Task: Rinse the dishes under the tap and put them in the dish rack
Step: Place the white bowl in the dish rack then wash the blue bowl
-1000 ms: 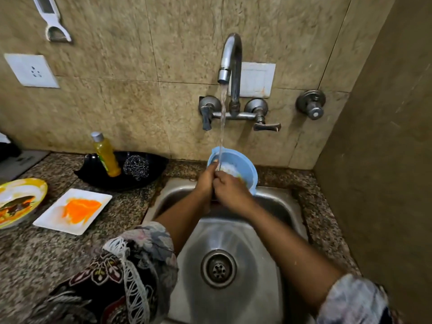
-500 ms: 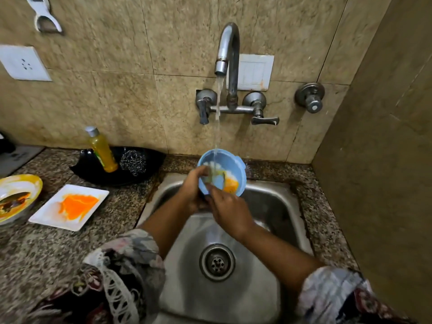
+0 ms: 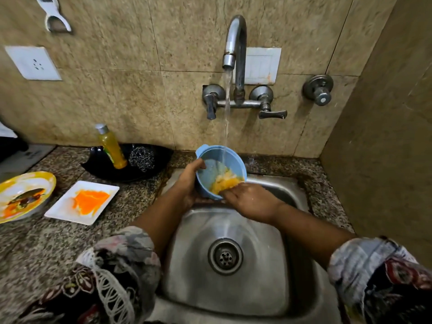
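Over the steel sink, the left hand grips the tilted blue bowl by its rim while the right hand's fingers reach into orange residue, beneath water from the tap.

Place: a home kitchen.
Sink: steel sink at 6 o'clock, running wall tap at 12.
Counter: granite counter, stained plates, soap bottle at 9 o'clock.
Walls: beige tile.
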